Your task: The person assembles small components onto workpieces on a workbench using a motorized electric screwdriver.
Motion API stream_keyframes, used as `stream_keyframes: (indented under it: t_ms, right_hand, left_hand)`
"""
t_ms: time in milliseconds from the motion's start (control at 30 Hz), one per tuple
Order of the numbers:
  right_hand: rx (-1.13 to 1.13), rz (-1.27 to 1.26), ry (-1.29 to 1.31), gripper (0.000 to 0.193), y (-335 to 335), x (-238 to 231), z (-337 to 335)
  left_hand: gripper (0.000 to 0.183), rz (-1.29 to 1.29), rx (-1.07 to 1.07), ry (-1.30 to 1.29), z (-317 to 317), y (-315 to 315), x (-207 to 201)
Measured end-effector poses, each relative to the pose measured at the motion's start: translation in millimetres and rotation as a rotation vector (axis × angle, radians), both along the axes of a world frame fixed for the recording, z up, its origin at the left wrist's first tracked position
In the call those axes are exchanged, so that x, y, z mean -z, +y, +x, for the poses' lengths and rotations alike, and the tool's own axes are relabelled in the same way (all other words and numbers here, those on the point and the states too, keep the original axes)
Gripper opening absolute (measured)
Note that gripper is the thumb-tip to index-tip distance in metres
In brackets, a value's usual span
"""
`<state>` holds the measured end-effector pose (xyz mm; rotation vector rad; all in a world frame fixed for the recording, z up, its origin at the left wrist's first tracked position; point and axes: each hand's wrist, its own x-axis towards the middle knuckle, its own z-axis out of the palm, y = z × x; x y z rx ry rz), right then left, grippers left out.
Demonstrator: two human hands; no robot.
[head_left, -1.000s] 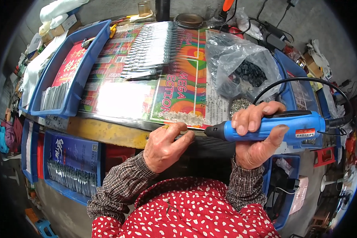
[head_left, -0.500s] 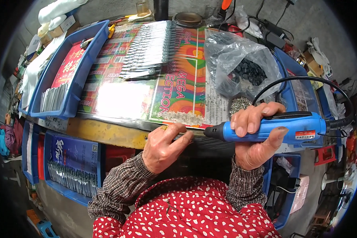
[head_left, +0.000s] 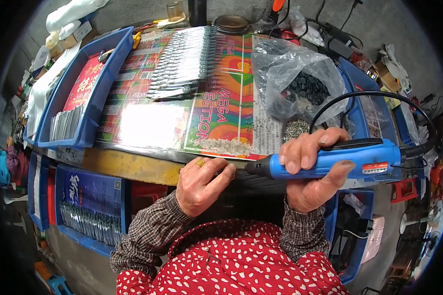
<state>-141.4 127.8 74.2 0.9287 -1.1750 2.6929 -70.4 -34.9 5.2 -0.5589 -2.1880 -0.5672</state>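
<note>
My right hand (head_left: 312, 169) is wrapped round a blue electric screwdriver (head_left: 349, 161), which lies nearly level with its black nose pointing left. That nose reaches the fingertips of my left hand (head_left: 202, 183). The left fingers are closed in a pinch, and a small dark bit of something shows at their tips; its kind is hidden. Beyond the hands, a row of slim silver pieces with dark ends (head_left: 182, 61) lies on the printed table cover (head_left: 226, 125). Small metal parts, perhaps screws (head_left: 296, 129), are heaped just past the right hand.
A clear plastic bag (head_left: 275, 93) holds black parts (head_left: 307, 88). On the left stands a blue tray (head_left: 96, 115) with more silver pieces; a lower blue bin (head_left: 125, 206) holds similar ones. The screwdriver's black cable (head_left: 384, 93) arches over the right side. Stacked dark dishes (head_left: 231, 23) sit behind.
The screwdriver and my right hand have shifted slightly left, so the gap between its nose and my left fingers has closed. My left hand stays nearly in place, still pinched.
</note>
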Motion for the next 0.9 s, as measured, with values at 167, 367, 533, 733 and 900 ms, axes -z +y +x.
stream_keyframes:
  t_ms: [167,367,533,733,900]
  right_hand:
    - [0.009,-0.008,-0.026,0.049,-1.8,0.1,0.1]
    - [-0.058,-0.026,-0.078,0.05,4.4,3.1,-3.0]
    - [-0.068,-0.041,-0.058,0.05,6.0,4.9,-4.4]
    - [0.018,-0.059,-0.06,0.049,-2.2,0.1,-0.2]
    - [0.028,-0.072,-0.052,0.049,-1.4,-1.4,-0.3]
  left_hand:
    - [0.023,0.003,-0.01,0.01,1.2,0.4,-1.0]
    - [0.021,0.042,-0.022,0.027,1.1,1.3,0.3]
    - [0.024,0.056,-0.02,0.023,1.0,1.9,0.9]
    - [0.031,0.018,-0.04,0.012,1.7,1.3,-0.9]
    - [0.031,-0.003,-0.023,0.017,1.9,0.5,-2.3]
